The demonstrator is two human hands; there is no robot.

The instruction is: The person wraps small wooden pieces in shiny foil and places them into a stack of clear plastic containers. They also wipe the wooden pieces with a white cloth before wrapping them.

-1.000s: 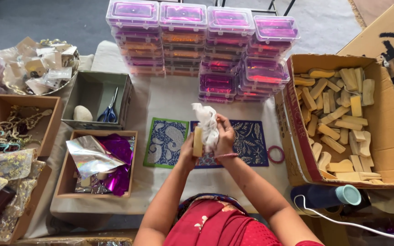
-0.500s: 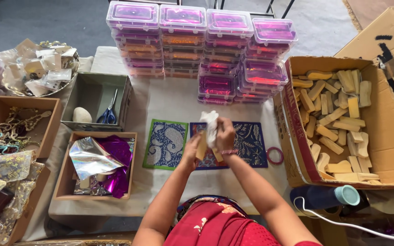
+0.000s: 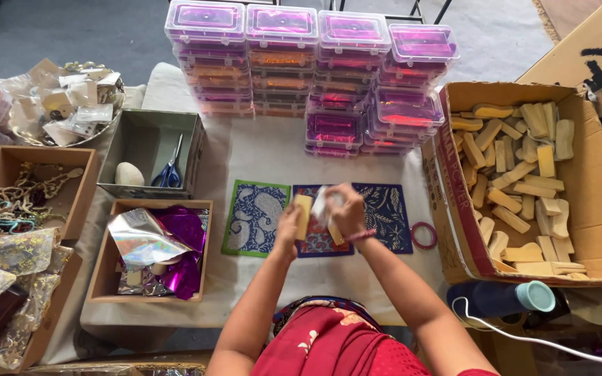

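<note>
Wooden block (image 3: pixel 303 216), pale, upright in my left hand (image 3: pixel 288 228) above the patterned mats (image 3: pixel 256 217) mid-tabletop; right-hand fingers (image 3: pixel 346 209) pinch white wrapping (image 3: pixel 320 206) against it: wrapping underway, likely folding snug next.

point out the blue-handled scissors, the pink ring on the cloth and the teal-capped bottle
blue-handled scissors (image 3: pixel 171 170): head view, on the handles, inside the grey box.
pink plastic ring (image 3: pixel 423 235): head view, on its left rim, lying on the white cloth.
dark bottle with teal cap (image 3: pixel 534 295): head view, on the cap.
</note>
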